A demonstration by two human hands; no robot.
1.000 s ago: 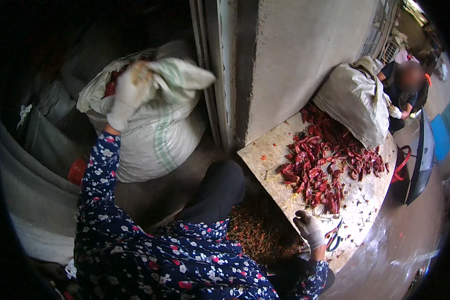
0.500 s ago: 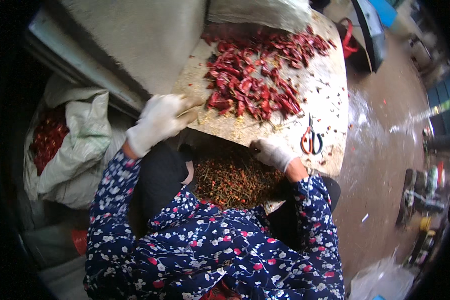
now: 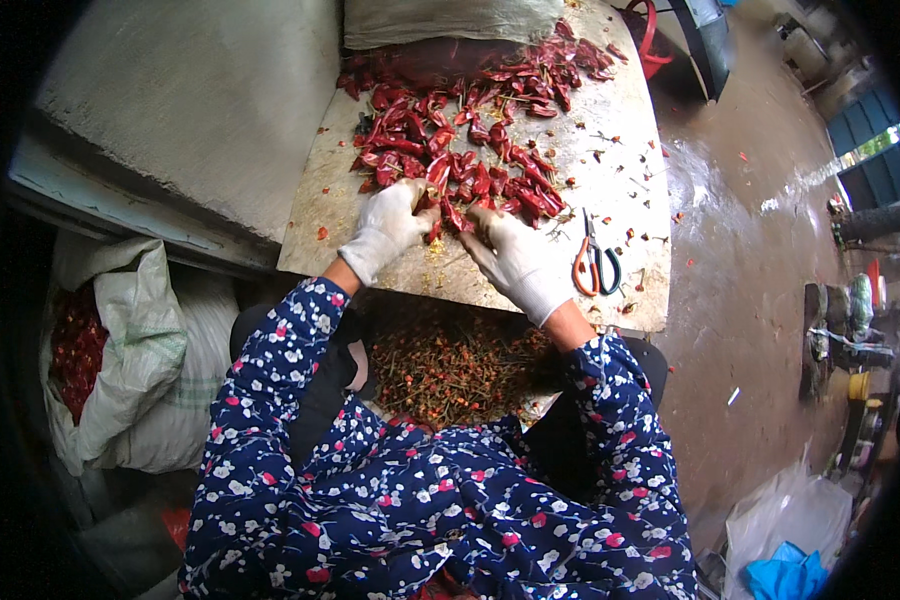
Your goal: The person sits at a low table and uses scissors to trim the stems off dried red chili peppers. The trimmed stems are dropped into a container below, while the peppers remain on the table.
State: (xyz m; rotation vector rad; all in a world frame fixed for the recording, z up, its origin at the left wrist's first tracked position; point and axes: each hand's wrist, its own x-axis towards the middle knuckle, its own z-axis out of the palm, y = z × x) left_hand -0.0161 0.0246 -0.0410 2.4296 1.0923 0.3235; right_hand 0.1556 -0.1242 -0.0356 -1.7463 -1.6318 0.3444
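left hand: our white-gloved left hand [image 3: 388, 228] clenches dried red chillies [image 3: 460, 150]
right hand: white-gloved right hand [image 3: 519, 262] grips chillies too
board: worn grey wooden board [image 3: 630, 200]
scissors: orange-handled scissors [image 3: 593, 262] beside right hand

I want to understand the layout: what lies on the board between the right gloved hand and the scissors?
In the head view, only bare board with tiny chilli scraps separates the right hand from the scissors.

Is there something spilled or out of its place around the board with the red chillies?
Yes. Red chilli bits lie scattered on the wet floor right of the board. The scissors lie near its right edge, beside the right hand.
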